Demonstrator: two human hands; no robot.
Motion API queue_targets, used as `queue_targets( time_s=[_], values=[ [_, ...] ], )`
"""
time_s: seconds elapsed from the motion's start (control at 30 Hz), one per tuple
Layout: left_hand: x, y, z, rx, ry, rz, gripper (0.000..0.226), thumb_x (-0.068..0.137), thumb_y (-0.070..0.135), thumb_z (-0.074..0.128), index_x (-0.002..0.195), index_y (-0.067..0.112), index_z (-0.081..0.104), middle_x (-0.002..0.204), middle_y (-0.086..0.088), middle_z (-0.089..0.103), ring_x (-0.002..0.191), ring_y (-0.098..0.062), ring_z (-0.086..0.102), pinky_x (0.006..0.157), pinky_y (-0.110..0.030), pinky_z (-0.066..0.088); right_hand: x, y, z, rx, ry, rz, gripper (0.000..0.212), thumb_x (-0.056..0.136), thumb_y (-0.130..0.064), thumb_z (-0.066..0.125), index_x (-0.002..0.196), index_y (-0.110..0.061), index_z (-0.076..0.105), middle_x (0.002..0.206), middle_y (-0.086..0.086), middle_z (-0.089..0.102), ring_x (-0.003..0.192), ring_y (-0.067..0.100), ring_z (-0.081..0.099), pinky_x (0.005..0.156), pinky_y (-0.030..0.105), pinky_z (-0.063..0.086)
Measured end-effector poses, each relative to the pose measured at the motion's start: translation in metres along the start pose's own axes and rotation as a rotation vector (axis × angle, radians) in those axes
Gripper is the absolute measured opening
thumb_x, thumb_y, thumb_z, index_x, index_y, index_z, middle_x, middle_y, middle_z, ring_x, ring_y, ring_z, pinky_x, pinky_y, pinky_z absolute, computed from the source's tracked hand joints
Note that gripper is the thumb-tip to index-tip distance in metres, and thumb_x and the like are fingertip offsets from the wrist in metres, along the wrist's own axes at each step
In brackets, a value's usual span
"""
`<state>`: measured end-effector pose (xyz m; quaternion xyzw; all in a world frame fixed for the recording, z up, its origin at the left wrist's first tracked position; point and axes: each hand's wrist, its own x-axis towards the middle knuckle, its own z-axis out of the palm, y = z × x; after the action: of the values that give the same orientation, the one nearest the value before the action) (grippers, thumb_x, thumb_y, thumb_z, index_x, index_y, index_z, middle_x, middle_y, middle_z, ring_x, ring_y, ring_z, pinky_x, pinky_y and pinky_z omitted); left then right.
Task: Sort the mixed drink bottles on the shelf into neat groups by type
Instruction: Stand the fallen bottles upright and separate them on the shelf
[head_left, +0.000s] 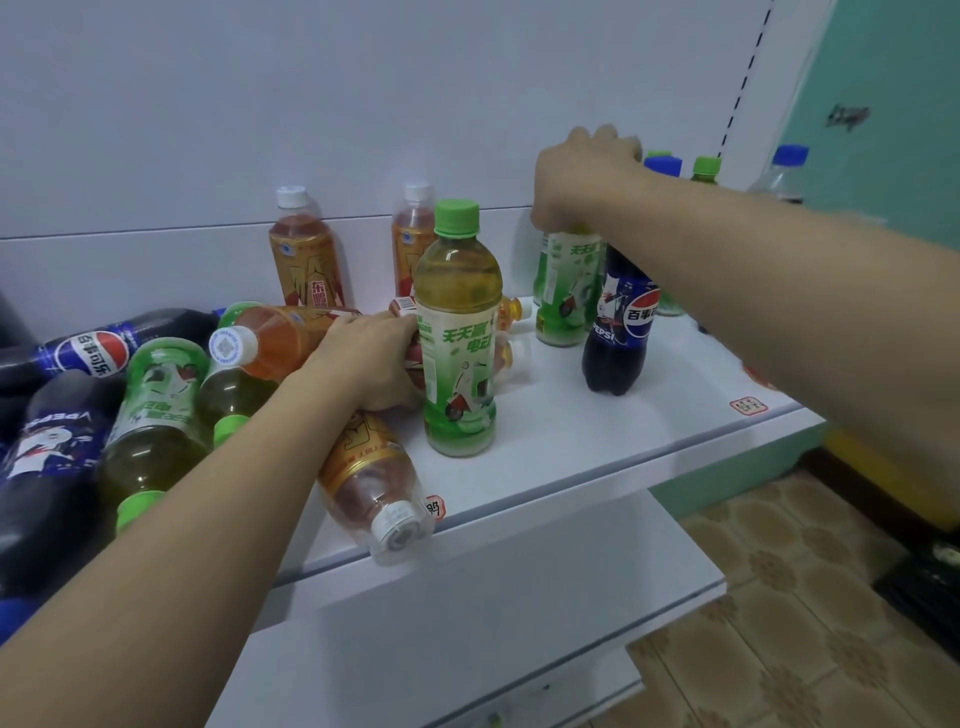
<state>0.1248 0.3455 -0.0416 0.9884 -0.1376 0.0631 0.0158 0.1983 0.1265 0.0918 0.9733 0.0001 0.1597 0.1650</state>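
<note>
Sorting is mid-way: nearest, at lower centre, an orange drink bottle (371, 488) lies on its side with its cap over the front edge of the shelf (571, 441), so it could roll off and is best stood up soon. Just above it the left hand (371, 358) curls round another lying orange bottle; what exactly it pinches is partly hidden behind the upright green tea bottle (460, 332) at centre. Lifting that one should be slow, so the heap of Pepsi and tea bottles at the left edge does not shift. Further back, upper right, the right hand (582, 179) grips the top of a standing tea bottle (563, 291) beside an upright Pepsi bottle (621, 322); set it down flush with the green caps behind.
</note>
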Motion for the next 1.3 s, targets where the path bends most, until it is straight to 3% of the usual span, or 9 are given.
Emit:
queue_targets(
  time_s=[0.1, 0.2, 0.3, 0.37, 0.5, 0.73, 0.9, 1.03, 1.3],
  values=[
    [-0.003, 0.001, -0.001, -0.029, 0.009, -0.009, 0.075, 0.066, 0.05, 0.085, 0.131, 0.03, 0.055, 0.122, -0.002, 0.065, 0.109, -0.029, 0.06, 0.098, -0.044, 0.044, -0.002, -0.017, 0.001, -0.099, 0.089, -0.057, 0.034, 0.086, -0.022, 0.055, 0.118, -0.012, 0.054, 0.126, 0.019, 0.047, 0.121, 0.041, 0.041, 0.098, 0.054, 0.034],
    [-0.007, 0.005, -0.005, -0.048, 0.005, -0.027, 0.074, 0.062, 0.046, 0.088, 0.127, 0.03, 0.058, 0.118, 0.0, 0.067, 0.106, -0.028, 0.061, 0.096, -0.043, 0.046, -0.005, -0.037, 0.017, 0.022, 0.082, -0.252, 0.038, 0.093, -0.015, 0.052, 0.131, -0.011, 0.054, 0.13, 0.019, 0.051, 0.122, 0.04, 0.046, 0.096, 0.051, 0.04],
    [-0.009, 0.006, -0.008, -0.068, 0.003, -0.034, 0.071, 0.063, 0.045, 0.088, 0.126, 0.028, 0.059, 0.117, -0.001, 0.067, 0.105, -0.029, 0.062, 0.096, -0.042, 0.05, -0.01, -0.051, 0.044, 0.182, -0.017, -0.412, 0.024, 0.095, -0.014, 0.057, 0.119, -0.013, 0.06, 0.105, 0.009, 0.057, 0.092, 0.029, 0.058, 0.075, 0.039, 0.047],
    [-0.01, 0.007, -0.009, -0.069, 0.012, -0.033, 0.068, 0.064, 0.045, 0.088, 0.124, 0.028, 0.061, 0.117, -0.001, 0.068, 0.105, -0.029, 0.063, 0.096, -0.043, 0.051, -0.011, -0.059, 0.06, 0.182, -0.19, -0.459, 0.007, 0.092, -0.02, 0.066, 0.098, -0.017, 0.064, 0.095, 0.002, 0.061, 0.077, 0.022, 0.06, 0.075, 0.036, 0.053],
    [-0.011, 0.01, -0.01, -0.063, 0.026, -0.036, 0.065, 0.065, 0.043, 0.088, 0.122, 0.027, 0.063, 0.116, -0.002, 0.068, 0.106, -0.031, 0.063, 0.096, -0.044, 0.05, -0.003, -0.063, 0.09, 0.125, -0.322, -0.527, 0.022, 0.092, -0.025, 0.066, 0.112, -0.024, 0.059, 0.113, 0.002, 0.068, 0.101, 0.03, 0.063, 0.097, 0.047, 0.053],
    [-0.013, 0.013, -0.01, -0.052, 0.022, -0.034, 0.056, 0.068, 0.041, 0.083, 0.119, 0.031, 0.065, 0.115, 0.0, 0.067, 0.108, -0.031, 0.061, 0.095, -0.043, 0.047, 0.004, -0.046, 0.08, 0.025, -0.356, -0.591, 0.063, 0.086, -0.006, 0.072, 0.139, -0.017, 0.04, 0.114, 0.009, 0.066, 0.102, 0.03, 0.064, 0.093, 0.048, 0.055],
    [-0.013, 0.013, -0.012, -0.074, 0.025, -0.026, 0.058, 0.068, 0.044, 0.085, 0.121, 0.032, 0.064, 0.119, 0.001, 0.068, 0.11, -0.029, 0.061, 0.097, -0.046, 0.048, 0.023, -0.028, 0.013, 0.112, -0.288, -0.659, 0.039, 0.09, -0.007, 0.071, 0.121, -0.013, 0.048, 0.094, 0.007, 0.065, 0.082, 0.021, 0.065, 0.058, 0.028, 0.047],
    [-0.014, 0.013, -0.012, -0.072, 0.028, -0.032, 0.055, 0.068, 0.043, 0.086, 0.119, 0.031, 0.067, 0.118, 0.001, 0.068, 0.109, -0.029, 0.061, 0.098, -0.044, 0.047, 0.033, -0.025, -0.015, 0.26, -0.176, -0.688, 0.029, 0.095, -0.025, 0.07, 0.119, -0.022, 0.052, 0.088, -0.001, 0.065, 0.078, 0.017, 0.066, 0.061, 0.031, 0.044],
    [-0.011, 0.012, -0.01, -0.047, 0.02, -0.035, 0.051, 0.073, 0.044, 0.083, 0.119, 0.032, 0.066, 0.12, 0.001, 0.066, 0.112, -0.028, 0.059, 0.101, -0.044, 0.043, 0.037, -0.048, 0.016, 0.458, -0.034, -0.584, 0.039, 0.104, -0.024, 0.05, 0.142, -0.016, 0.049, 0.135, 0.015, 0.06, 0.108, 0.03, 0.055, 0.085, 0.035, 0.046]
  ],
)
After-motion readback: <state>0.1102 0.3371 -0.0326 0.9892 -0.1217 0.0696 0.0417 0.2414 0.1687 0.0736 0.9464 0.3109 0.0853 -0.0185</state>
